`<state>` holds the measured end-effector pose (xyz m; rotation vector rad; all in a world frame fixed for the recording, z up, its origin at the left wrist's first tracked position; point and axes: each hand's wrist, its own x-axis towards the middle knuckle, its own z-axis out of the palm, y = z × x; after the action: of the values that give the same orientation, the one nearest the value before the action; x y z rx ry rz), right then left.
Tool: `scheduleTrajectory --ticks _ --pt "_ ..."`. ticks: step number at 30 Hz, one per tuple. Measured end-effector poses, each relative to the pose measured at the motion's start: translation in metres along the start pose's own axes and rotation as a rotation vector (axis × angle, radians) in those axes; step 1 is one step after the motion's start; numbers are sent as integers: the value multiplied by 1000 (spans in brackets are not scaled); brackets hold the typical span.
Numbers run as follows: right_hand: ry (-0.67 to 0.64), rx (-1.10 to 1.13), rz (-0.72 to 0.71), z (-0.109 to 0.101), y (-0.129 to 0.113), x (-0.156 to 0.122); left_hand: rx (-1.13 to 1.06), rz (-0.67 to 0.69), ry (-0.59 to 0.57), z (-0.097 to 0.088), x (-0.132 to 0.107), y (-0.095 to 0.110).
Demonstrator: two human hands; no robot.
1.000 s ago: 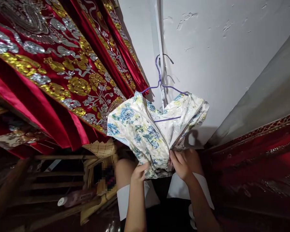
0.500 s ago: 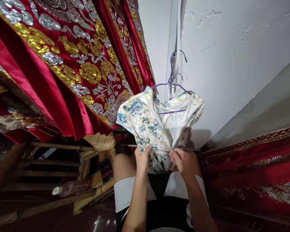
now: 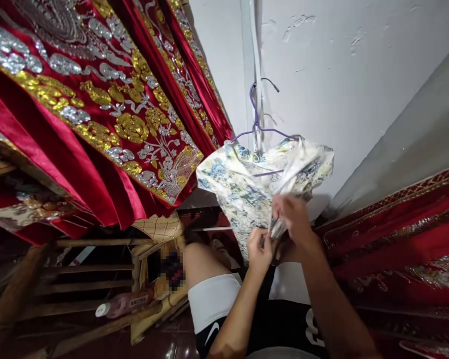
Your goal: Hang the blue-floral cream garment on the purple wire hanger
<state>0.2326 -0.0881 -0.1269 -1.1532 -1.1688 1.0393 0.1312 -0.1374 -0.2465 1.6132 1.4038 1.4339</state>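
A white garment with blue and green flowers hangs on a purple wire hanger against the white wall. My left hand is closed on the lower edge of its front. My right hand is a little higher and blurred, its fingers pinching a fold of the same cloth near the middle.
Red robes with gold and silver embroidery hang at the left, and more red embroidered cloth at the right. A wooden rack with a pale bottle stands low at the left. My knees in white and black shorts show below.
Both hands have risen and moved right on the flowered garment. The right hand went up to the middle of the cloth, bunching it; the garment's right side lifted.
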Motion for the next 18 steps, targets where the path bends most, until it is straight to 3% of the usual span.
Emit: scheduleTrajectory --ticks 1,4,8,10,12,14,18 --pt "63 0 -39 -1 -19 16 20 18 -48 4 0 -1" --pt "53 67 -222 0 -72 57 137 65 -200 11 10 -3" --pt "-1 64 -353 9 -98 69 220 62 -439 -10 56 18" --pt "-40 44 -364 10 -94 62 162 89 -404 -32 87 45" --pt "-78 16 -347 9 -89 54 21 226 -92 -55 117 78" --pt "-115 -9 -346 7 -86 50 2 403 63 -70 142 113" --pt "-123 -51 -370 7 -76 58 149 570 -98 -78 173 158"
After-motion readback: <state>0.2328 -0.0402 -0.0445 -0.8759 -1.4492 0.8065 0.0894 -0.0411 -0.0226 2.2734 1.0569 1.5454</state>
